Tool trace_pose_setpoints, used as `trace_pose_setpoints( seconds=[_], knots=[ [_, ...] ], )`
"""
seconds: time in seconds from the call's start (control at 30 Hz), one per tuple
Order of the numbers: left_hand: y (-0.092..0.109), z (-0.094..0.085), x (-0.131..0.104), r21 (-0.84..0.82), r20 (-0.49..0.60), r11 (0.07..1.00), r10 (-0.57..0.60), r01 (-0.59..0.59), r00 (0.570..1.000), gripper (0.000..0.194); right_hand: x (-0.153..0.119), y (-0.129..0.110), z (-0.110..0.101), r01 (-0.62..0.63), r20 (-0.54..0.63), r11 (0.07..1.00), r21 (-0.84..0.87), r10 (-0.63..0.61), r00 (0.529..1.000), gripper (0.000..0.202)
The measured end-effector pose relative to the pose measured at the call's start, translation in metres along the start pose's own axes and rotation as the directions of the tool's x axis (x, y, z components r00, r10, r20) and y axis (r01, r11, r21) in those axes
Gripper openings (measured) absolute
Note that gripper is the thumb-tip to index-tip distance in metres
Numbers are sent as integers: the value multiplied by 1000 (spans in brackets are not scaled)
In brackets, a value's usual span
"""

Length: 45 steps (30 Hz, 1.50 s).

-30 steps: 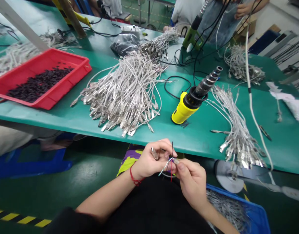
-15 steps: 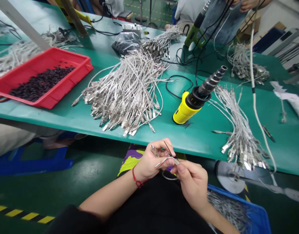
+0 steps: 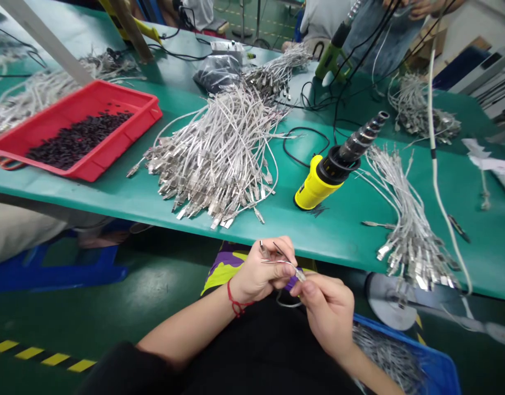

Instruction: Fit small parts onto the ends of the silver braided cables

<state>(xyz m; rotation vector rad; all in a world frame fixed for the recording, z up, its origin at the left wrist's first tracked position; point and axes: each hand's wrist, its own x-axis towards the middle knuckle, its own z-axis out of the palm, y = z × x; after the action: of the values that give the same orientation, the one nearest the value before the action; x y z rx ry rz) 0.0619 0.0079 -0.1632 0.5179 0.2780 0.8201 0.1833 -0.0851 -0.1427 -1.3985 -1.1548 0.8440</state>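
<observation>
My left hand (image 3: 264, 269), with a red string at its wrist, is closed on a thin white cable whose fine loose wires (image 3: 282, 253) stick up between the fingers. A metal connector (image 3: 263, 249) pokes out above the same hand. My right hand (image 3: 326, 307) pinches a small clear-and-metal piece (image 3: 299, 274) at the cable's end, close to the left fingertips. Both hands are in front of the table's edge, above my lap. Part of the cable loops below them. A large pile of white cables with metal plugs (image 3: 219, 159) lies on the green table beyond.
On the green table (image 3: 318, 236) are a red tray (image 3: 85, 170) of small black pieces, an upright yellow heat gun (image 3: 318, 184) and a smaller cable bundle (image 3: 413, 230). A blue bin (image 3: 437, 362) of cables is below right. Another person's hands (image 3: 421, 8) show at the top.
The loose wires between my hands have shifted and now lie closer together. Both hands keep their hold. The whole view has shifted slightly.
</observation>
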Motion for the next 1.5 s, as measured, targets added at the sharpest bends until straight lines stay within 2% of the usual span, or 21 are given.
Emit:
trace_pose_setpoints(
  seconds=[0.23, 0.47, 0.53, 0.6, 0.67, 0.73, 0.9, 0.97, 1.0, 1.07, 1.13, 1.2, 1.23, 1.3, 1.37, 1.43, 1.5],
  knots=[
    [-2, -2, -1, -23, 13, 1000, -2, 3, 1000, 27, -1, -3, -4, 55, 54, 998, -5, -55, 997, 24],
    [2, -2, -4, -144, 59, 975, -161, 168, 985, 34, 2, -4, -6, 274, 110, 947, -167, -258, 960, 18],
    [4, -3, -3, -142, 51, 976, -159, 165, 986, 36, 2, -4, -5, 258, 98, 949, -181, -243, 965, 17],
    [8, -3, -2, -91, 7, 989, -120, 120, 993, 38, 5, -3, -2, 148, 99, 977, -151, -135, 986, 16],
    [18, -4, -1, -21, -46, 997, -75, 74, 996, 39, 9, -1, 1, -4, 148, 997, -81, 16, 989, 18],
    [32, -6, -2, 24, -83, 999, -22, 24, 996, 39, 14, 2, 3, -115, 239, 993, -42, 121, 963, 25],
    [78, -15, -18, -34, -197, 989, 134, -143, 971, 39, 13, 23, 1, -170, 399, 968, -185, 232, 887, 43],
    [94, -18, -26, -101, -225, 978, 157, -183, 962, 39, 7, 35, 1, -135, 457, 973, -189, 209, 865, 43],
    [102, -19, -30, -124, -229, 973, 161, -193, 960, 38, 4, 40, 3, -92, 495, 983, -157, 159, 854, 42],
    [114, -19, -37, -121, -246, 972, 169, -204, 954, 30, 2, 48, 13, -35, 574, 999, -7, 33, 818, 44],
    [125, -17, -43, -79, -285, 974, 183, -213, 941, 24, 8, 47, 33, -120, 601, 972, 204, -27, 799, 49],
    [136, -17, -49, -47, -346, 964, 230, -262, 909, 21, 23, 38, 62, -256, 581, 891, 375, -10, 814, 50],
    [142, -18, -53, -35, -382, 950, 273, -309, 883, 18, 35, 30, 79, -281, 549, 858, 429, -1, 836, 49],
    [153, -25, -63, 19, -462, 901, 393, -434, 795, 14, 66, 8, 113, -277, 483, 818, 504, -1, 875, 53],
    [162, -37, -73, 119, -520, 837, 511, -534, 685, 13, 105, -18, 143, -248, 384, 785, 568, 14, 923, 60],
    [169, -52, -81, 288, -517, 780, 614, -555, 596, 10, 151, -44, 166, -176, 290, 768, 616, -13, 957, 59],
    [176, -67, -78, 561, -402, 676, 727, -478, 556, 16, 199, -66, 180, -106, 204, 760, 642, -36, 978, 57]
  ],
)
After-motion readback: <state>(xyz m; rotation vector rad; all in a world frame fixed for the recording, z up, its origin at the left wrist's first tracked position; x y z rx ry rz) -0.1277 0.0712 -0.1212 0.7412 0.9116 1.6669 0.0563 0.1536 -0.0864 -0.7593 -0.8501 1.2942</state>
